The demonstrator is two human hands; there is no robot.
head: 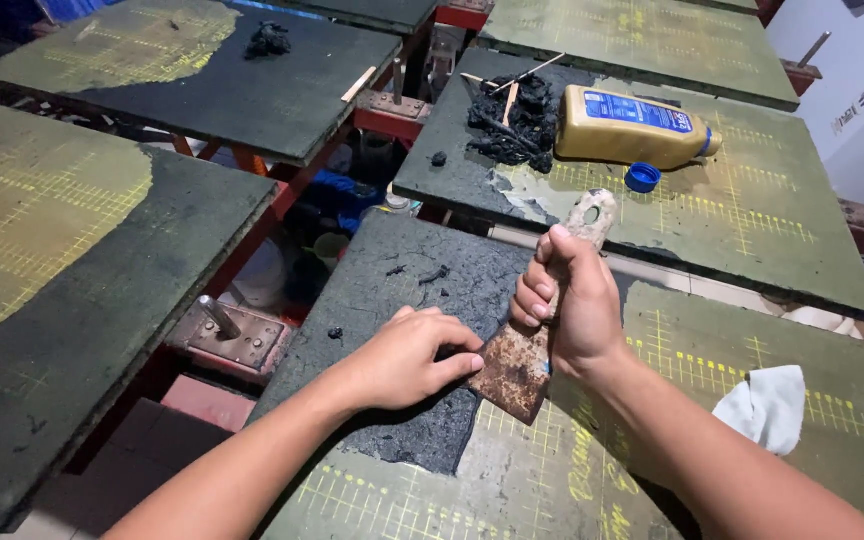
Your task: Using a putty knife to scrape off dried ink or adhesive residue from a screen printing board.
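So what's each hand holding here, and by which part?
Right hand grips a rusty scraper by its handle. Left hand holds nothing; its fingertips rest at the blade on the dark-coated board.

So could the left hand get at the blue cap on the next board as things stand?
Probably yes, with a stretch. The left hand rests on the black layer of the near board; the blue cap lies uncovered on the next board. The right hand, holding the rusty scraper, stands partly across the path.

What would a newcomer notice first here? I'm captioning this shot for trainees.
Centre frame, the right hand grips a rusty scraper, blade down on a green gridded board, while the left hand presses the black crust beside it. Behind, a yellow bottle lies uncapped on its side by scraped black clumps.
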